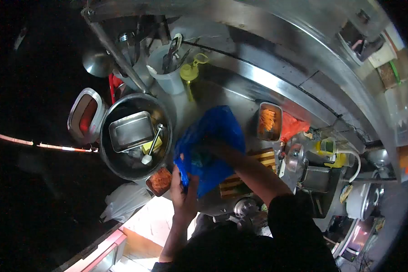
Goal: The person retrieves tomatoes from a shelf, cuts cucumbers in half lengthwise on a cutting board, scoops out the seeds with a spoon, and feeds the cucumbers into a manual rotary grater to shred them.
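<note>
A blue plastic bag (226,124) is held up in front of me above the steel counter. Its gathered edge is gripped by my left hand (185,195), with the fingers closed around the plastic. My right hand (211,152) reaches into the bag's mouth, where its fingers are dark and hidden. Something greenish shows faintly inside, too dim to name. Partly behind my right forearm lies a striped wooden board (265,158). Close to my left hand stands a small container of reddish-orange food (160,180).
To the left, a large round basin (105,156) holds a metal tray (131,130) and utensils. Behind stand a white bucket (170,84) of tools and a yellow-capped bottle (189,72). A metal container (262,131) of orange strips sits right; a steel shelf (240,18) overhangs the back.
</note>
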Motion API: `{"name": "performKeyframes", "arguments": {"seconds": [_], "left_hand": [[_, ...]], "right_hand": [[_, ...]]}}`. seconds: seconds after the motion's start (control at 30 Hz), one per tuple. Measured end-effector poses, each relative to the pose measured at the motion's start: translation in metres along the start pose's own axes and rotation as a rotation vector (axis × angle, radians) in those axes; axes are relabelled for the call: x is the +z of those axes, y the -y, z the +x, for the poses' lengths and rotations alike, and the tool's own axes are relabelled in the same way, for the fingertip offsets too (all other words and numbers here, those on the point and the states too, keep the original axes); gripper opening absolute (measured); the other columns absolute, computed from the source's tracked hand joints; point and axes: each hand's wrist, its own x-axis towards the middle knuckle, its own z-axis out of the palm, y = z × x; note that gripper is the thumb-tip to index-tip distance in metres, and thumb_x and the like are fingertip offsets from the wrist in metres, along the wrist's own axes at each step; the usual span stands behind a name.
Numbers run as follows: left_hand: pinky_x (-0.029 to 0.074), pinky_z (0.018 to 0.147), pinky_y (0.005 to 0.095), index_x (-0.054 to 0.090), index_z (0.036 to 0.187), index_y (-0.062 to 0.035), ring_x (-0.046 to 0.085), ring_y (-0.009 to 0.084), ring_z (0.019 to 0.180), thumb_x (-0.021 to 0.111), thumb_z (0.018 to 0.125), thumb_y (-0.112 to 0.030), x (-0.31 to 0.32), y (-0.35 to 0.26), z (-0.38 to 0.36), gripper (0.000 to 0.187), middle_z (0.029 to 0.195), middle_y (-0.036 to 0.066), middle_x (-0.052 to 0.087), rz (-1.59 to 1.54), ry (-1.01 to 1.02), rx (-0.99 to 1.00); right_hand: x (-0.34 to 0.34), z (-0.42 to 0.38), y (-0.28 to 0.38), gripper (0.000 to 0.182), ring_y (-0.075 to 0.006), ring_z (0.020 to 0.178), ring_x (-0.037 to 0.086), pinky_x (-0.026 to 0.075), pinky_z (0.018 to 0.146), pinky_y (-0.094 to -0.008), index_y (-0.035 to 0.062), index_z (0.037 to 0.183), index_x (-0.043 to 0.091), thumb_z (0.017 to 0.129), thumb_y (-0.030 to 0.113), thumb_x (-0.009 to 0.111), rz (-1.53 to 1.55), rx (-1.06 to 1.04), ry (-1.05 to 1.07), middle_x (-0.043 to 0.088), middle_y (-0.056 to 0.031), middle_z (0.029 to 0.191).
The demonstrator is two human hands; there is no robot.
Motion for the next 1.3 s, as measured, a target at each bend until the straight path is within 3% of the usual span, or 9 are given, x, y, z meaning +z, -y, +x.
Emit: {"name": "performKeyframes", "arguments": {"seconds": [0.2,0.37,0.7,0.8,0.87,0.93,1.0,1.1,1.3], "left_hand": [[0.043,0.095,0.0270,0.032,0.155,-0.0050,0.053,0.0140,0.112,0.053,0.101,-0.011,-0.003,-0.005,-0.008,0.058,0.134,0.009,0.053,-0.070,-0.002,-0.039],[0.044,0.088,0.0265,0.024,0.157,-0.0069,0.051,0.0121,0.105,0.055,0.102,-0.010,-0.014,0.013,-0.003,0.063,0.136,0.006,0.048,-0.035,0.015,0.070],[0.047,0.079,0.0273,0.031,0.155,-0.0075,0.053,0.0098,0.089,0.052,0.100,-0.007,-0.003,-0.022,-0.003,0.059,0.110,0.005,0.059,-0.206,-0.031,-0.022],[0.047,0.079,0.0288,0.030,0.155,-0.0090,0.053,0.0104,0.083,0.052,0.101,-0.013,0.004,-0.039,-0.001,0.059,0.099,0.002,0.056,-0.295,-0.095,-0.003],[0.047,0.080,0.0291,0.030,0.155,-0.0099,0.053,0.0105,0.082,0.052,0.101,-0.016,0.000,-0.037,-0.001,0.059,0.094,0.001,0.054,-0.451,-0.053,0.005],[0.047,0.079,0.0294,0.030,0.154,-0.0096,0.053,0.0118,0.081,0.053,0.101,-0.017,0.004,-0.043,0.002,0.059,0.091,0.002,0.052,-0.464,-0.022,0.029],[0.047,0.078,0.0293,0.032,0.153,-0.0081,0.053,0.0122,0.080,0.054,0.100,-0.017,0.008,-0.046,0.003,0.058,0.091,0.003,0.053,-0.480,0.006,0.049],[0.047,0.076,0.0283,0.036,0.151,-0.0045,0.054,0.0127,0.079,0.055,0.100,-0.018,0.022,-0.061,0.007,0.057,0.088,0.003,0.052,-0.499,0.044,0.094],[0.034,0.061,0.0224,0.044,0.145,0.0038,0.042,0.0063,0.065,0.059,0.098,-0.021,0.063,-0.117,-0.005,0.054,0.076,-0.002,0.047,-0.414,0.134,0.104]], "right_hand": [[-0.016,-0.002,-0.005,0.035,-0.0298,0.116,0.059,0.042,0.107,-0.0430,0.0070,0.126,0.063,0.098,0.025,0.052,-0.008,0.026,-0.018,0.063,-0.0140,0.127],[-0.038,0.000,-0.012,0.035,-0.0307,0.112,0.061,0.044,0.104,-0.0440,0.0047,0.125,0.063,0.097,0.024,0.053,-0.032,0.043,-0.043,0.064,-0.0146,0.124],[-0.065,-0.057,0.074,0.035,-0.0325,0.104,0.065,0.048,0.098,-0.0459,0.0002,0.122,0.063,0.096,0.023,0.055,0.025,-0.108,-0.271,0.067,-0.0156,0.117],[-0.094,-0.102,0.142,0.036,-0.0347,0.102,0.066,0.051,0.094,-0.0473,-0.0014,0.122,0.062,0.093,0.021,0.058,-0.626,-0.242,-0.473,0.067,-0.0172,0.116],[-0.127,-0.153,0.203,0.061,-0.0376,0.101,0.063,0.052,0.090,-0.0436,-0.0038,0.138,0.047,0.090,0.028,0.068,-0.591,-0.004,-0.234,0.062,-0.0206,0.114],[-0.168,-0.226,0.231,0.063,-0.0384,0.100,0.064,0.052,0.088,-0.0435,-0.0018,0.139,0.046,0.089,0.028,0.070,-0.336,-0.129,-0.181,0.061,-0.0205,0.115],[-0.204,-0.276,0.256,0.048,-0.0430,0.111,0.061,0.053,0.089,-0.0478,0.0034,0.131,0.056,0.091,0.027,0.067,-0.136,0.340,0.007,0.061,-0.0220,0.124],[-0.184,-0.336,0.194,0.059,-0.0376,0.118,0.056,0.047,0.098,-0.0446,0.0078,0.140,0.049,0.089,0.026,0.072,-0.214,0.220,-0.337,0.054,-0.0202,0.133],[-0.068,-0.336,0.004,0.059,-0.0375,0.128,0.052,0.042,0.107,-0.0463,0.0143,0.144,0.051,0.090,0.026,0.071,-0.498,0.187,-0.340,0.055,-0.0181,0.139]]}}
